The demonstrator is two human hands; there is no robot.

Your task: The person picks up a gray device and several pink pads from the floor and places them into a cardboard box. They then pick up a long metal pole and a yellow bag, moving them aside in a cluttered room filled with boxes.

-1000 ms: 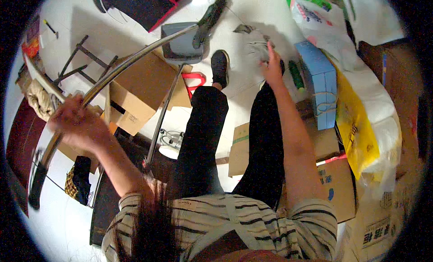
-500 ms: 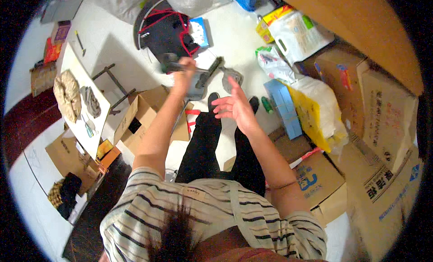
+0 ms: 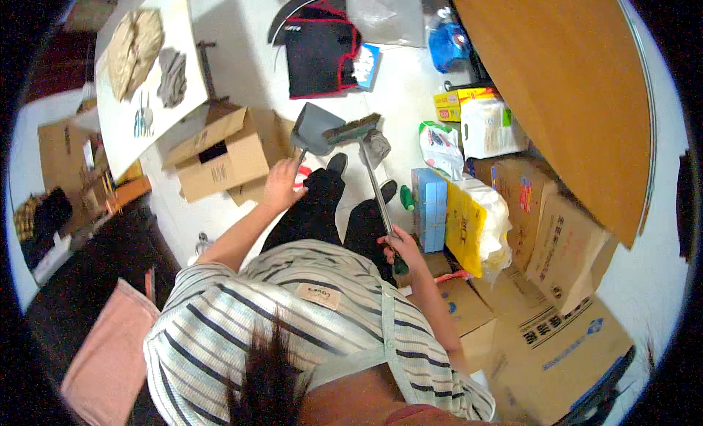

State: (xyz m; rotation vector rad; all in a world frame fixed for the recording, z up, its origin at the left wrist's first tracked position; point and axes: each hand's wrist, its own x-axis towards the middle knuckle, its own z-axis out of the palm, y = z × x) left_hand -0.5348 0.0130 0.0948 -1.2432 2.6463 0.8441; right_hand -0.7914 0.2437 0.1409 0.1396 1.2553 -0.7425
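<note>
My left hand (image 3: 283, 186) is closed around the handle of a grey dustpan (image 3: 311, 127), whose tray lies ahead of my feet. In my right hand (image 3: 400, 247) is the metal stick of a broom (image 3: 374, 178). The broom's dark bristle head (image 3: 354, 128) reaches over the right edge of the dustpan. A crumpled grey cloth or bag (image 3: 378, 149) lies on the floor just right of the bristles. I cannot make out any sweepings in the tray.
An opened cardboard box (image 3: 227, 169) stands left of the dustpan. Further left, a white board (image 3: 172, 122) bears beige and grey cloths. Blue boxes (image 3: 429, 206), a yellow bag (image 3: 463, 232) and cartons (image 3: 564, 338) line the right side. A green bottle (image 3: 407, 197) lies near my right foot.
My right hand was empty and spread; it now grips the broom's stick lower down. My left hand has come back toward me with the dustpan handle. The view has shifted.
</note>
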